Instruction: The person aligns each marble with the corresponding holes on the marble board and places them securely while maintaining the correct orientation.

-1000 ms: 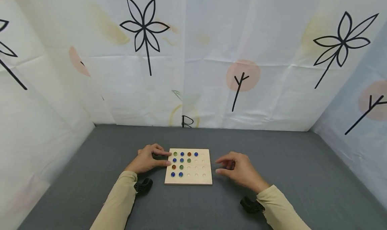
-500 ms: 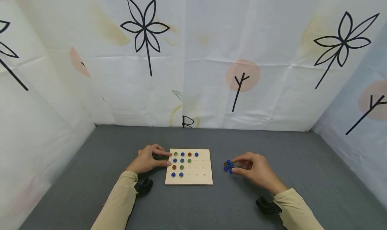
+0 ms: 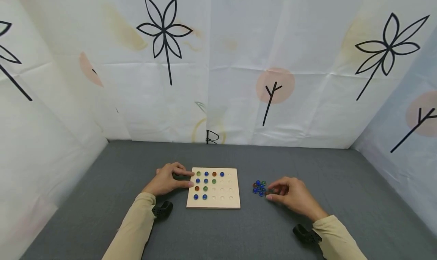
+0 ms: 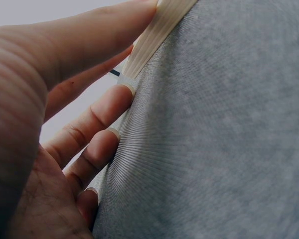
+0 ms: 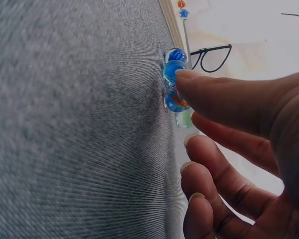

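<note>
A light wooden board (image 3: 222,204) with rows of round hollows lies in front of me. Blue, green and orange marbles sit in its left hollows and along its back row; the hollows toward the front right are bare. My left hand (image 3: 167,179) touches the board's left edge with thumb and index fingertip, the fingers fairly straight. To the right of the board lies a cluster of loose glass marbles (image 3: 258,188), mostly blue. My right hand (image 3: 293,195) is at its right side, thumb and index finger apart. In the right wrist view the thumb (image 5: 224,97) overlaps a blue marble (image 5: 174,70).
A grey cloth-covered table (image 3: 218,233) spreads under everything. White fabric walls (image 3: 235,43) printed with flowers and trees rise behind and at both sides. A black device (image 3: 163,210) is on the left wrist, and another black device (image 3: 306,235) on the right.
My right hand has moved right, from beside the board to the far side of the marble cluster, and the marbles it hid now show. The left hand and board stay put.
</note>
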The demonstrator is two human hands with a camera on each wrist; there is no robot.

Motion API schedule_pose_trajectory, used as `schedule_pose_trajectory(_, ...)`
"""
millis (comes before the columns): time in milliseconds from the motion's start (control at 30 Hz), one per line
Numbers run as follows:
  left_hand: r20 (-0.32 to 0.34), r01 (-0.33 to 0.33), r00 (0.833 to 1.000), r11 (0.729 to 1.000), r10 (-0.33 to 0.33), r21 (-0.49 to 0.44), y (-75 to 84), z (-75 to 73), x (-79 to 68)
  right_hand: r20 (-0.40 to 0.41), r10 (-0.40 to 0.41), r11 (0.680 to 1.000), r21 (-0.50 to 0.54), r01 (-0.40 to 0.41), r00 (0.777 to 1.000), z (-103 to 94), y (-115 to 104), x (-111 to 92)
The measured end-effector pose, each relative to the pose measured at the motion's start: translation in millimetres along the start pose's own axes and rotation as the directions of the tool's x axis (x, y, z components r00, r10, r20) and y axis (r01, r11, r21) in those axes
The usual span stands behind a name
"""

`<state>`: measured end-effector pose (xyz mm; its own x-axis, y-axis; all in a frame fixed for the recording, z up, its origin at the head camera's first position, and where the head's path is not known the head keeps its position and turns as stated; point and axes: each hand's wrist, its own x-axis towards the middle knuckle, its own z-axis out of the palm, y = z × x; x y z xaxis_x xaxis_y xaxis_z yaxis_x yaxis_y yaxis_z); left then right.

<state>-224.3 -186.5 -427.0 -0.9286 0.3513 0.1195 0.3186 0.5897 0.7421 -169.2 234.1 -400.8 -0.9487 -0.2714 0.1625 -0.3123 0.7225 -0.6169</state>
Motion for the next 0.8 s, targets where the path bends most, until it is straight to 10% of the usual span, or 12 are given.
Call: schedule_pose_trajectory(800,0.008,0.02,1.0,1.0,-0.02,-0.007,1.8,4.2,-0.9,0.081,0.062,0.998,0.027,-0.064,0.995,3.8,4.2,-3.3)
